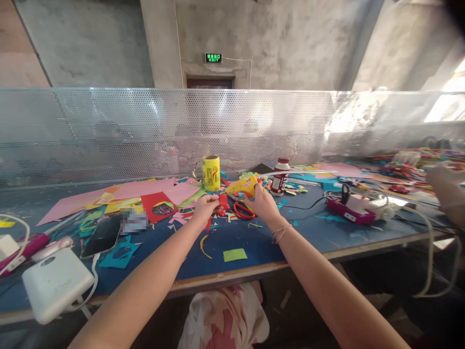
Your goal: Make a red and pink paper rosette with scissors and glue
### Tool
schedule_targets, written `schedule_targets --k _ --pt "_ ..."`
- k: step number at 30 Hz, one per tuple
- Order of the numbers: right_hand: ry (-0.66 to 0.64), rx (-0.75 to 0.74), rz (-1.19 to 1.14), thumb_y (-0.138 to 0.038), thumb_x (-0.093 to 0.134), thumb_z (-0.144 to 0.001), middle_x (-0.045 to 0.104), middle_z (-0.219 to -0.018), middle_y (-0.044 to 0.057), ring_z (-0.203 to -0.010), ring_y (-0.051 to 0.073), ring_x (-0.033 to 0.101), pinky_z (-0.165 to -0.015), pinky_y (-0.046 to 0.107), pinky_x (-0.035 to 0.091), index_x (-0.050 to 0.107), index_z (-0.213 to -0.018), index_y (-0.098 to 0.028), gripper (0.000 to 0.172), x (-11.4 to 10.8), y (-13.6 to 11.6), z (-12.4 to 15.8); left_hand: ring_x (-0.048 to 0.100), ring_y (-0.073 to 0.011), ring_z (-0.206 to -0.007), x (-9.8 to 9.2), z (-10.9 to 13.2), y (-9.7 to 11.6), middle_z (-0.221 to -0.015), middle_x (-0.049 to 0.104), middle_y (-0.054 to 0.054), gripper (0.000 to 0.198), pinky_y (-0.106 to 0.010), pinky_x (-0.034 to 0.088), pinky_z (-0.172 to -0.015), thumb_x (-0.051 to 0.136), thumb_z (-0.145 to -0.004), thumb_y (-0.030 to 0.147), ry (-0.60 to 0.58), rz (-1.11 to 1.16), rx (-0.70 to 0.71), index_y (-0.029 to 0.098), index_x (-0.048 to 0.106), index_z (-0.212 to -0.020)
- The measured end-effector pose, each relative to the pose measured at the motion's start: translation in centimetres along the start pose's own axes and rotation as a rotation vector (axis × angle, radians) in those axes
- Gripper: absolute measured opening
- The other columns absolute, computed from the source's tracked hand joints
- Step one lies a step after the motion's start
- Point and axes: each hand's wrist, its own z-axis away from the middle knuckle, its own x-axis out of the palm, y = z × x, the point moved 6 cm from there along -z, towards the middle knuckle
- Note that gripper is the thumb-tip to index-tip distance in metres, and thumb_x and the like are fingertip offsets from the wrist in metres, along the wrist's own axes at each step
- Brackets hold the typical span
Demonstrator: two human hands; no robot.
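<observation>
Gripping the yellow glue gun (244,185), the right hand (264,206) should dab sparingly onto the red paper piece (222,202) pinched by fingers of the left hand (204,207).

Your blue table (261,241) is littered. Yellow tape roll (211,172) at the back: pink sheets (141,190) left of it, a bottle (280,177) to its right, and red scissors (242,211) and a green slip (234,254) in front of it.

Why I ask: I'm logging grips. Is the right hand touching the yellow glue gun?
Touching. The head view shows the right hand gripping the yellow glue gun by its handle.
</observation>
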Motion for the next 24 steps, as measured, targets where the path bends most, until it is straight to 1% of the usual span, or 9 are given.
schedule_targets --k 8,19,24 --pt "-0.025 -0.007 0.020 -0.038 0.047 -0.079 0.060 -0.077 0.009 -0.068 0.021 0.058 -0.054 0.027 0.034 0.041 -0.087 -0.017 0.023 0.15 0.08 -0.01 0.055 -0.0098 -0.043 0.11 0.00 0.18 -0.047 0.057 0.002 0.005 -0.024 0.049 -0.055 0.061 -0.061 0.010 -0.008 0.004 0.023 0.014 0.060 -0.059" --pt "-0.010 -0.057 0.010 -0.036 0.043 -0.080 0.060 -0.078 0.010 -0.069 0.023 0.058 -0.055 0.027 0.036 0.039 -0.086 -0.018 0.019 0.27 0.08 -0.03 0.055 -0.0089 -0.044 -0.17 -0.29 -0.06 -0.050 0.060 0.001 0.003 -0.023 0.049 -0.055 0.063 -0.061 0.012 -0.005 0.010 0.029 0.014 0.061 -0.059" --pt "-0.014 -0.063 0.013 -0.037 0.044 -0.081 0.060 -0.079 0.011 -0.071 0.023 0.059 -0.055 0.027 0.036 0.039 -0.086 -0.017 0.021 0.04 -0.04 -0.04 0.055 -0.0085 -0.044 -0.23 -0.34 -0.18 -0.050 0.060 0.001 0.003 -0.022 0.048 -0.054 0.062 -0.061 0.011 0.002 0.024 0.026 0.014 0.060 -0.060"
